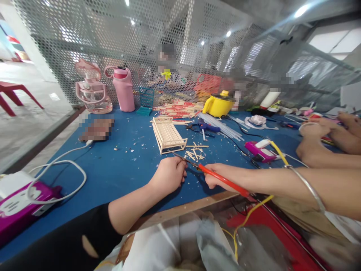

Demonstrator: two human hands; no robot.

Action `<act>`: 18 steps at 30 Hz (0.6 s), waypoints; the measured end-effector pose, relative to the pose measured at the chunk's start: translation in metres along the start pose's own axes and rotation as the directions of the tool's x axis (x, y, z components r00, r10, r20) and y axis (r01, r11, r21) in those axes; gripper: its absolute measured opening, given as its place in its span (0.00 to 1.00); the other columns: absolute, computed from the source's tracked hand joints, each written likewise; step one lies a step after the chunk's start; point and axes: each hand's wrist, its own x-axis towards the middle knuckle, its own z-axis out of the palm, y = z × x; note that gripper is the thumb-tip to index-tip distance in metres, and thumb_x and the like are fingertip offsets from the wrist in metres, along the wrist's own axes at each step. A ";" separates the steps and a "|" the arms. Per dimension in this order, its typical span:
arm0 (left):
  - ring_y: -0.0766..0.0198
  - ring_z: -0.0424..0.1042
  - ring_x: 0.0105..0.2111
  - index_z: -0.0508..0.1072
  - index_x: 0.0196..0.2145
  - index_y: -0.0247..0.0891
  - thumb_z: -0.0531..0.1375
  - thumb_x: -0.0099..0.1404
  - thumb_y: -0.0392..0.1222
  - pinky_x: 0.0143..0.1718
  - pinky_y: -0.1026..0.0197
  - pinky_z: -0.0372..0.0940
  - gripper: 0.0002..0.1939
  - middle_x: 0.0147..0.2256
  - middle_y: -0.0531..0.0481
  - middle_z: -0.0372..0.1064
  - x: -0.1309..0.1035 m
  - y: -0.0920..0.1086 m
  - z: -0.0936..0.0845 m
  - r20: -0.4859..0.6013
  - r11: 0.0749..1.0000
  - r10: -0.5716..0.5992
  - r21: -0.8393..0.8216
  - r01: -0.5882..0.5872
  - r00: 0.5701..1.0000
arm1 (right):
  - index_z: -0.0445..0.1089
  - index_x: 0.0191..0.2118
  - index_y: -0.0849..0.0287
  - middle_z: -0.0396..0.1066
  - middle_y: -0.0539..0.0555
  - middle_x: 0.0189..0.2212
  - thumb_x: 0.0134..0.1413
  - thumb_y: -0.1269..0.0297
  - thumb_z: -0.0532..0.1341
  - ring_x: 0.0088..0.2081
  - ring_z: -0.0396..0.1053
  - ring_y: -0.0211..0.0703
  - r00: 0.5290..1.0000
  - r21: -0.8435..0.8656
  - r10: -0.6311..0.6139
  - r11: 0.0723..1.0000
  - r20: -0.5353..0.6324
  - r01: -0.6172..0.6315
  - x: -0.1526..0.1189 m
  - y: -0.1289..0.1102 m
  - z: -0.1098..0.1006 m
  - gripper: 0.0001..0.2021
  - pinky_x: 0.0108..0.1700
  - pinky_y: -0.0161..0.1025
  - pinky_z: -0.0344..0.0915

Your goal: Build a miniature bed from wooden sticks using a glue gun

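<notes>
My left hand [169, 175] is closed near the middle of the blue table's front part, and what its fingers hold is too small to make out. To its right, my right hand [218, 177] is closed at a red-handled tool [222, 180], whose dark pointed tip reaches over the left fingers. Just beyond the hands stands a small frame of thin wooden sticks [169, 133], shaped like a little bed with slats. Short cut stick pieces [195, 153] lie scattered at its right front corner.
Loose sticks [180, 109], blue pliers [208, 126], clear glue sticks [222, 126] and a yellow pot [218, 105] lie farther back. Pink bottles [124, 90] stand back left. Purple power strips [261, 150] and cables flank the work area. Another person's arms [318, 143] rest at right.
</notes>
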 end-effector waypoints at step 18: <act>0.71 0.65 0.15 0.65 0.23 0.36 0.49 0.63 0.34 0.16 0.69 0.62 0.12 0.18 0.55 0.64 0.005 0.001 0.004 0.015 0.994 -0.111 0.004 0.111 0.994 | 0.53 0.13 0.58 0.49 0.44 0.09 0.41 0.74 0.52 0.15 0.49 0.31 0.982 0.050 0.177 0.982 0.072 -0.181 0.004 -0.009 0.001 0.11 0.20 0.33 0.45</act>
